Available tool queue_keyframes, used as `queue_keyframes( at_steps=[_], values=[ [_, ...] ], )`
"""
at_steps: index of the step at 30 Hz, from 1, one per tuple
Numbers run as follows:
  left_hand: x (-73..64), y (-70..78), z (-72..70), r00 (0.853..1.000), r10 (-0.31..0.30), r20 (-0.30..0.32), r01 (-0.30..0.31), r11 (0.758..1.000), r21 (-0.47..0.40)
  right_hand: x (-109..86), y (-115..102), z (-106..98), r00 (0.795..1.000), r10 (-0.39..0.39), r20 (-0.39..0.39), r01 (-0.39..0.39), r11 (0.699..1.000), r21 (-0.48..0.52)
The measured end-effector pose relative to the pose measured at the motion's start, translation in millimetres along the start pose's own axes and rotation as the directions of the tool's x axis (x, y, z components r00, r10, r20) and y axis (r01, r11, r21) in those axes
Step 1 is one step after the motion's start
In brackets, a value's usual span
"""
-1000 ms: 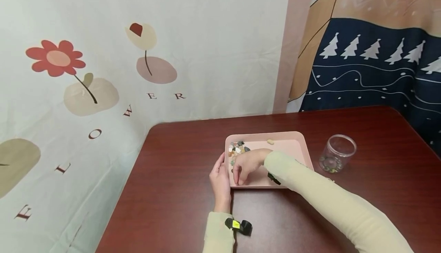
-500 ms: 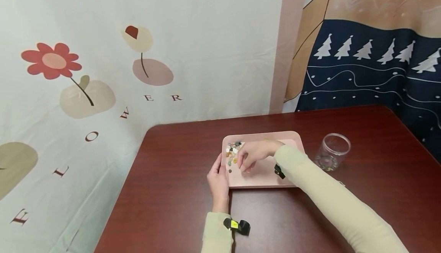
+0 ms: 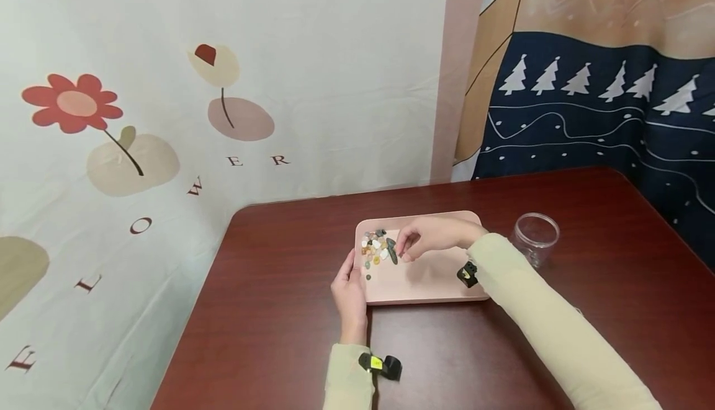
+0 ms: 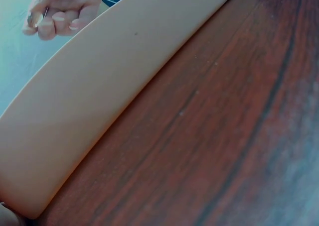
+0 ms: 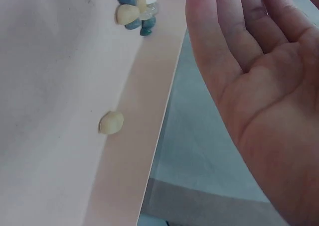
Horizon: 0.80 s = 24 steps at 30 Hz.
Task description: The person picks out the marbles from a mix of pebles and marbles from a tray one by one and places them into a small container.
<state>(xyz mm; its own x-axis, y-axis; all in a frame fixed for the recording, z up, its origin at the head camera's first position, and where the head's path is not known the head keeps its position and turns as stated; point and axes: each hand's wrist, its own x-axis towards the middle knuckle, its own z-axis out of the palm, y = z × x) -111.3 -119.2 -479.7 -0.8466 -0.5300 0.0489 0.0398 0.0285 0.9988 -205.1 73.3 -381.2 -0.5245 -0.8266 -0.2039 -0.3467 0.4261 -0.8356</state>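
Note:
In the head view, my left hand (image 3: 350, 295) holds the near left part of a pink tray (image 3: 441, 280), its thumb at the rim. My right hand (image 3: 436, 235) is over the middle of the tray, fingers bent and tips close together. The left wrist view shows a small pale pebble (image 4: 36, 20) pinched between its fingertips. Mixed small pebbles (image 3: 371, 247) lie along the tray's left side, with a long dark pebble (image 3: 393, 254) just left of the right fingertips. One cream pebble (image 5: 112, 122) sits apart by the tray wall in the right wrist view.
A clear jar (image 3: 536, 233) stands right of the tray, its lower part partly covered by the right sleeve (image 3: 519, 286). The tray is on a dark red wooden table (image 3: 290, 286). A printed curtain (image 3: 335, 87) hangs behind the table's far edge.
My right hand has moved from the tray's near left corner up and to the right, uncovering the pebbles there. My left hand keeps its place at the tray, while the head view has shifted slightly.

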Motion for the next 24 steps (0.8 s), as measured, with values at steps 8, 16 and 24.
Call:
queue_keyframes(
  at_steps=[8,16,24],
  values=[
    [-0.4,-1.4,-2.5,1.000,-0.026,-0.004,0.026,1.000,-0.016,-16.9,6.6,5.4,0.998,0.005,-0.065,-0.003,0.999,0.034],
    [0.9,1.1,0.8,0.999,-0.021,0.026,0.022,0.998,-0.060,-38.6,11.0,2.0,0.982,0.028,-0.186,-0.013,0.997,0.081],
    [1.0,-1.2,1.9,1.000,-0.030,0.007,0.030,0.996,-0.083,-53.3,16.2,8.3,0.954,0.010,-0.301,0.021,0.995,0.100]
  ],
)
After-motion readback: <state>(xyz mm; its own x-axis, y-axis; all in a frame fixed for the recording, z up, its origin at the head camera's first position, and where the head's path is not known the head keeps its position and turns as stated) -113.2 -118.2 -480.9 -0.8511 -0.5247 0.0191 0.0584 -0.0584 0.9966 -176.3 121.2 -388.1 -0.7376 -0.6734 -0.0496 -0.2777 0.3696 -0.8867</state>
